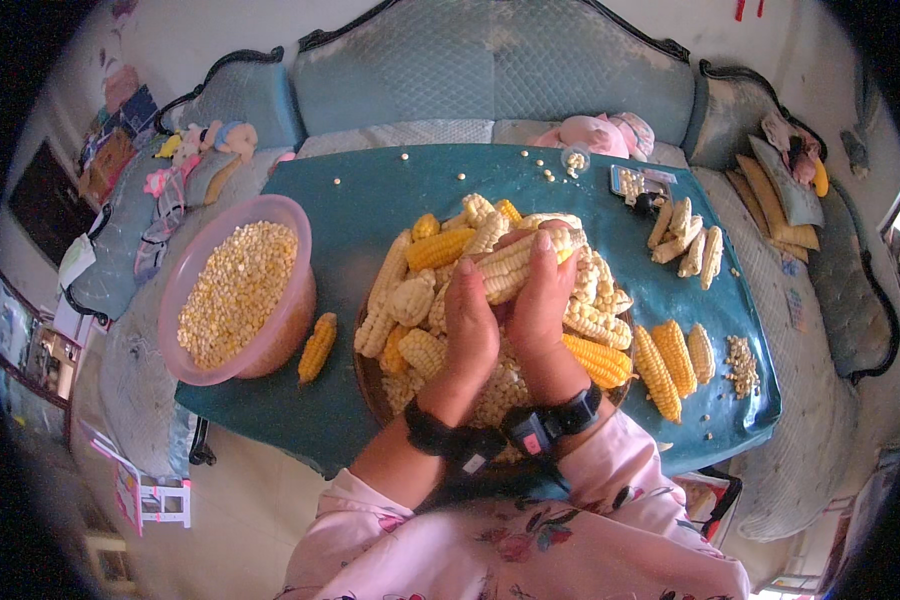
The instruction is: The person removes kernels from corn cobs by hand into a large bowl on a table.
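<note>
A pale ear of corn point(505, 272) lies across both my hands above a heaped basket point(362, 372). My left hand point(471, 318) is closed on its left part, thumb pointing up. Round its right part is my right hand point(540, 300), with the thumb over the top; the other fingers are mostly hidden behind the ear. Below and around them the basket is piled with white and yellow ears, among them a yellow ear point(440, 248) at the back left. Loose kernels point(503, 392) show in its near part, between my wrists.
On the green-covered table point(345, 215), a pink tub point(305, 290) of kernels stands left, beside a lone yellow ear point(317, 348). Bare cobs point(688, 238) lie at the right, with more ears point(660, 370) and a small kernel pile point(742, 366) nearer. A blue-grey sofa point(490, 70) surrounds the table.
</note>
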`<state>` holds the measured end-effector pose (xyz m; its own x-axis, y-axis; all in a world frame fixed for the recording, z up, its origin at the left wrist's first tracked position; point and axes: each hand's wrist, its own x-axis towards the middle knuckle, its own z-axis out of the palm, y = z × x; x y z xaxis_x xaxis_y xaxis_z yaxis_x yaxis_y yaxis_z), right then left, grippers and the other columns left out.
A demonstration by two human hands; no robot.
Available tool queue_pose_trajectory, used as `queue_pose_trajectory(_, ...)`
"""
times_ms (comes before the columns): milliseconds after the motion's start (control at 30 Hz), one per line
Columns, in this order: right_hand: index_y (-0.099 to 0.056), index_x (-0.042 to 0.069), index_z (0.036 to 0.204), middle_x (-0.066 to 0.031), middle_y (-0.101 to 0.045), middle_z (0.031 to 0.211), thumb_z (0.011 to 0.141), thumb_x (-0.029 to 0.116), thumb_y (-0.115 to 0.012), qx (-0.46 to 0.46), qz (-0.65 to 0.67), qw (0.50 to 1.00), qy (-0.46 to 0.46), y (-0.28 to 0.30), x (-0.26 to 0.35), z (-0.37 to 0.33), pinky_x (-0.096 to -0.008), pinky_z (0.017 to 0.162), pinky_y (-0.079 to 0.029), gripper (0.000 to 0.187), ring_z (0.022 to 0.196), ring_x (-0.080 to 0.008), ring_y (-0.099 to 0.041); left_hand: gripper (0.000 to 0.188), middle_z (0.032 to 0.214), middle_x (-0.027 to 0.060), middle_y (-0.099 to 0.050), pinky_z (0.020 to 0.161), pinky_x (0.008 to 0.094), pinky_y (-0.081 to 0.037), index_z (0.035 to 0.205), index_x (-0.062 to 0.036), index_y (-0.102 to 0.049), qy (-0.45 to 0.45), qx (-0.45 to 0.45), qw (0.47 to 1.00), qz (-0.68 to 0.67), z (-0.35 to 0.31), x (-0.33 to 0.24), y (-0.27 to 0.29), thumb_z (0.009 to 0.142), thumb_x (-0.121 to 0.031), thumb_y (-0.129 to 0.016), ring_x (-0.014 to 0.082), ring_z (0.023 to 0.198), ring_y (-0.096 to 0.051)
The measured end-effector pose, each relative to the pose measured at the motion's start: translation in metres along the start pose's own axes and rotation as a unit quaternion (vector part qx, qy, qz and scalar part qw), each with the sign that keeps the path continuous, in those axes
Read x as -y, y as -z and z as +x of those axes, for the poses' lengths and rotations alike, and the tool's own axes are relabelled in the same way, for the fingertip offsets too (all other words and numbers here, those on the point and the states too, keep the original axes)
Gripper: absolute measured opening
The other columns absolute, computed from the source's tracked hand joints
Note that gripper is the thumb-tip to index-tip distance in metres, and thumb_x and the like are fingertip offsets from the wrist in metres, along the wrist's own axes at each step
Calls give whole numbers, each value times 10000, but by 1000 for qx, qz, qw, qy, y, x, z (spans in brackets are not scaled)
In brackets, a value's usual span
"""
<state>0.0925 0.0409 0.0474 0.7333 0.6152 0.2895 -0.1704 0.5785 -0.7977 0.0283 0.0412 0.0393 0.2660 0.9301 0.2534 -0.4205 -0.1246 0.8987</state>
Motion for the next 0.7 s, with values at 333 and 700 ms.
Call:
queue_pose_trajectory(333, -381, 77, 1016, -98, -549, 796, 859, 259, -446, -21, 10, 1000, -3, -1, 4, -1, -270, 584, -466, 249, 655, -167, -541, 482, 1053, 98, -530, 847, 305, -412, 1091, -20, -470, 131, -96, 978, -134, 1, -5, -8, 903, -409, -258, 187, 947, -528)
queue_pose_trajectory(700, -370, 100, 1061, -93, -538, 825, 871, 214, -428, 43, 45, 998, 2, -7, 17, -7, -263, 620, -456, 229, 718, -161, -519, 495, 1101, 102, -501, 850, 309, -412, 1130, -7, -446, 48, -15, 997, -62, 1, 0, -1, 909, -405, -251, 187, 982, -507)
